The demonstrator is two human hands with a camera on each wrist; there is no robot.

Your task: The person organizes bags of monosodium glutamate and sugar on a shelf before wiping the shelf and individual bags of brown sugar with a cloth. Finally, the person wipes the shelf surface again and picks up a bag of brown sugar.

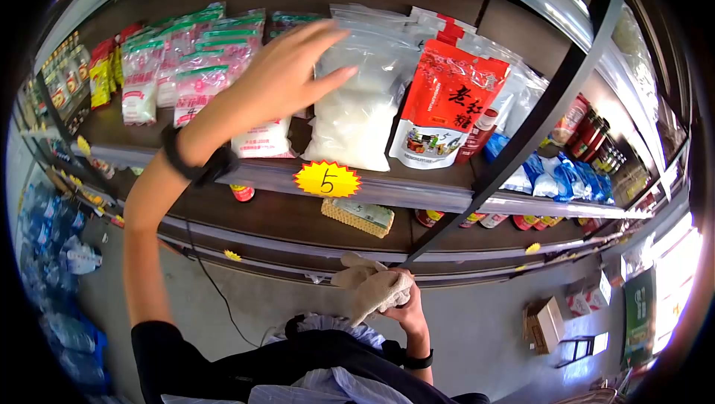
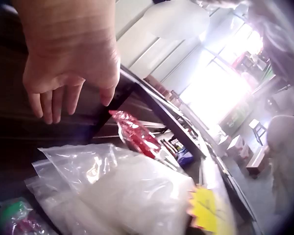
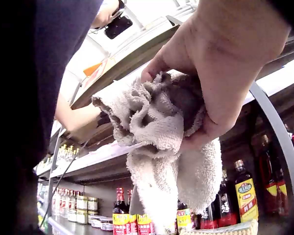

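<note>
Here your left hand [image 1: 287, 76], fingers spread and holding nothing, reaches up to the clear bag of white granules [image 1: 356, 110] on the top shelf [image 1: 417, 192], just beside the red sugar pouch [image 1: 447, 106]; your right hand [image 1: 402, 307] grasps a bunched beige cloth [image 1: 372, 285] low at your chest, kept out of the way.

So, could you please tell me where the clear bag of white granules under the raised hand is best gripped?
Probably at its loose, crumpled top, coming from the front and above. The clear bag leans back on the shelf, contents sagging low, the red pouch close beside it. The left hand hovers open there.
</note>
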